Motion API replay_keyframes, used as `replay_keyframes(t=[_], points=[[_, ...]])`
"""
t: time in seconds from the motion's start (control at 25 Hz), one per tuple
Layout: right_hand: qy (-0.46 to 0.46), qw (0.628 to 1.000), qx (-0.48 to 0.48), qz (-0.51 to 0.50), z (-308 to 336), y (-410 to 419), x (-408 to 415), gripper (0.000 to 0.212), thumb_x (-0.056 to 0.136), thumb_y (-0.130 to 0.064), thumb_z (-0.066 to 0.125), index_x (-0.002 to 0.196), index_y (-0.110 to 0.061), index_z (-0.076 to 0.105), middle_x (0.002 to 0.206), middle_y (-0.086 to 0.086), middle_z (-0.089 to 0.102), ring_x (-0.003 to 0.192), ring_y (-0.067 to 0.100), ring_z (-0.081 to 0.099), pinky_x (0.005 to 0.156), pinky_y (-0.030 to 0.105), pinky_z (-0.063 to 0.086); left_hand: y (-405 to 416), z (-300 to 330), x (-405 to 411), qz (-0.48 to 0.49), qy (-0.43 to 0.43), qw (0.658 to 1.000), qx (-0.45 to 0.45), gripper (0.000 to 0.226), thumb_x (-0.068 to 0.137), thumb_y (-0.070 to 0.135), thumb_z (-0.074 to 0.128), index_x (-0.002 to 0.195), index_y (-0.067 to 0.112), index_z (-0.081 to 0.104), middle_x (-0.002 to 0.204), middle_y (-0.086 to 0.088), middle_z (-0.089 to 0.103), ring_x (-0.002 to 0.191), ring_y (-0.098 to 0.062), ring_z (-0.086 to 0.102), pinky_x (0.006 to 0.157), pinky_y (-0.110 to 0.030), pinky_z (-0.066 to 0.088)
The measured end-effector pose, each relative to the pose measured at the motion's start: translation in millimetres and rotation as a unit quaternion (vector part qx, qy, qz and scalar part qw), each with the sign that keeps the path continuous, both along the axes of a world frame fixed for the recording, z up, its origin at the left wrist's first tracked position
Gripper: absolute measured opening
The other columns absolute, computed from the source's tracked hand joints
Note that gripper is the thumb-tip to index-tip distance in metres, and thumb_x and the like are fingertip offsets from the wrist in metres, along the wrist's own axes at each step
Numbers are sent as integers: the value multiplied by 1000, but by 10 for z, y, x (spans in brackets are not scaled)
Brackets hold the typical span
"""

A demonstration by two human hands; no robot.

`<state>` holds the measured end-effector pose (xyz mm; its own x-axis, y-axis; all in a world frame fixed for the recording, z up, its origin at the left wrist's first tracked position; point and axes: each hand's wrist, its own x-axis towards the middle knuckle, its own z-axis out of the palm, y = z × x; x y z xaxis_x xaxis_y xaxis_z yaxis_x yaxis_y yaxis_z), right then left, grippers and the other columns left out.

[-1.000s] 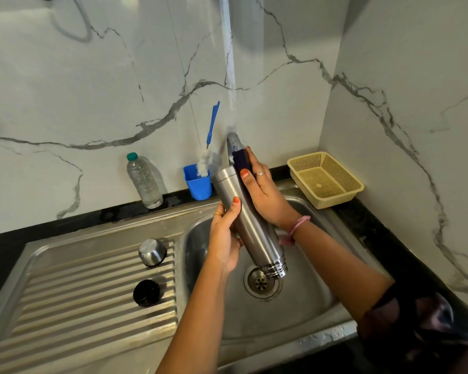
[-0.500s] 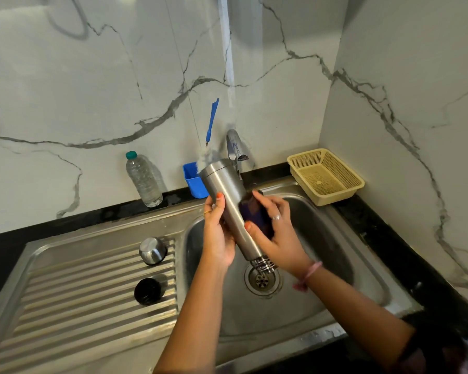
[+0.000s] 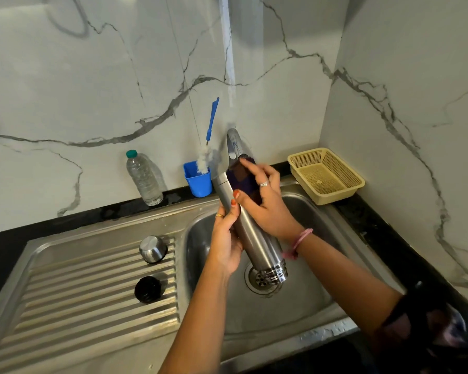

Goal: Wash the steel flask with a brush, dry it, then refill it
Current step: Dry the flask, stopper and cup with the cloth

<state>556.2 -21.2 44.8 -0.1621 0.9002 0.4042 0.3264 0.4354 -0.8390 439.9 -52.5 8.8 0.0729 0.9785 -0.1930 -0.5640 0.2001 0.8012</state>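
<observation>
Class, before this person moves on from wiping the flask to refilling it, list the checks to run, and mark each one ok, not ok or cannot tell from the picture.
1. Flask held firmly: ok, left hand grips its body over the sink.
2. Outside dried: cannot tell; right hand presses a dark cloth on the upper end.
3. Inside drained: cannot tell; threaded mouth points down at the drain.
4. Steel cap and black stopper within reach: ok, on the drainboard.
5. Brush put away: ok, in the blue cup.
6. Refill water ready: ok, a plastic bottle stands by the wall.
</observation>
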Motion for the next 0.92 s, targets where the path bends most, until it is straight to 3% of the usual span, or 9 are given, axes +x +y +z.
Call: replay_keyframes(t=[0.08, 0.28, 0.4, 0.48, 0.68, 0.8, 0.92], points=[[12, 1000, 0, 6, -252, -251, 82, 60, 86, -37, 60, 141, -39, 36, 136, 1, 26, 126, 4, 33, 103, 12, 35, 9, 6, -28, 15, -29, 999, -13, 67, 77, 42, 73, 136, 17, 54, 129, -14, 63, 118, -29, 61, 98, -46, 50], [17, 1000, 9, 22, -747, -795, 251, 60, 82, -39, 63, 136, -49, 37, 136, -6, 24, 128, 0, 33, 101, 16, 41, 68, 55, -166, 93, -46, 994, -20, 66, 82, 43, 67, 137, 11, 52, 126, -17, 62, 118, -32, 58, 106, -48, 45], [-3, 1000, 19, 12, -638, -704, 200, 61, 82, -41, 63, 136, -48, 37, 136, -10, 21, 129, 0, 31, 105, 22, 40, 76, 50, -114, 82, -26, 996, -13, 85, 71, 50, 79, 140, 11, 48, 134, -22, 57, 124, -36, 55, 104, -49, 46], [11, 1000, -1, 21, -444, -520, 138, 61, 85, -39, 62, 139, -44, 36, 133, -6, 23, 126, -5, 31, 103, 18, 41, 87, 50, -64, 54, -7, 998, -1, 97, 59, 52, 87, 139, 16, 45, 131, -21, 59, 120, -36, 59, 96, -49, 52], [73, 993, -85, 20, 183, 67, 19, 57, 97, -23, 54, 146, -32, 27, 131, 3, 27, 107, -14, 34, 83, -10, 27, -26, 106, 33, -2, 24, 999, -33, 70, 74, 47, 77, 130, 13, 54, 118, -16, 68, 98, -25, 69, 76, -37, 58], [68, 994, -83, 25, 335, 195, -11, 56, 99, -24, 48, 148, -34, 22, 131, 4, 30, 106, -13, 36, 81, -11, 25, -18, 72, -5, -7, 34, 999, -32, 70, 70, 46, 77, 129, 13, 57, 117, -13, 69, 103, -24, 67, 86, -39, 55], [37, 997, -48, 43, 108, 2, 36, 58, 98, -33, 49, 145, -45, 17, 136, 0, 26, 114, -6, 39, 93, -1, 33, 15, 74, -56, 7, 26, 1000, -7, 61, 76, 39, 75, 128, 12, 58, 112, -9, 70, 103, -22, 66, 92, -40, 52]])
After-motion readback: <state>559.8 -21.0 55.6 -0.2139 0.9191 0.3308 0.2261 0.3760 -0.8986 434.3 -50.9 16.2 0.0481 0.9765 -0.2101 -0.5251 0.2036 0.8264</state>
